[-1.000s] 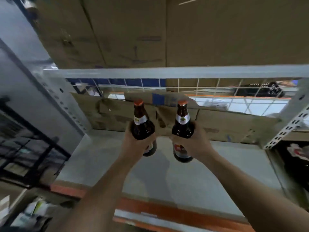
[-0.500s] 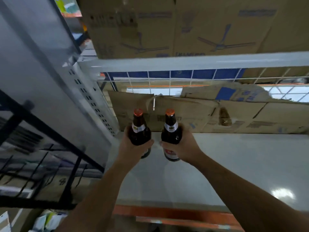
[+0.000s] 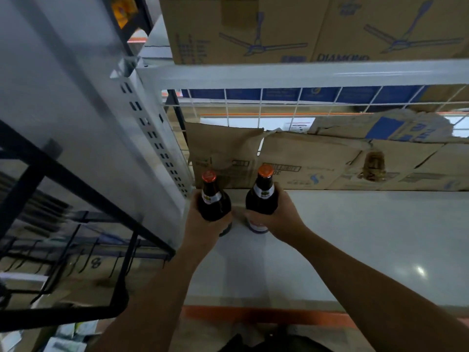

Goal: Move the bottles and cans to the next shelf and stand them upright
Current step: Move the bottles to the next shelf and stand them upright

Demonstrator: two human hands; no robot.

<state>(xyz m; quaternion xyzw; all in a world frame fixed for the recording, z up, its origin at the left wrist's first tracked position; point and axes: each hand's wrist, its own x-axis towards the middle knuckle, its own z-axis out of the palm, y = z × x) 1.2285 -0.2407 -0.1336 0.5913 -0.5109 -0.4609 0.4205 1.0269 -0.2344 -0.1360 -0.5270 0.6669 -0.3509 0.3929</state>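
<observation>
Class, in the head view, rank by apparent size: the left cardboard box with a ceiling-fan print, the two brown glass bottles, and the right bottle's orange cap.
1. Left cardboard fan box.
2. Brown bottle in left hand and brown bottle in right hand: alike, unranked.
3. Right bottle's orange cap.

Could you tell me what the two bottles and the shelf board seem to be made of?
The left bottle and right bottle look like dark brown glass, glossy, with orange crown-style caps, probably metal. The shelf board looks smooth and pale grey, likely painted metal or laminate; a light reflection shows its sheen.
</observation>
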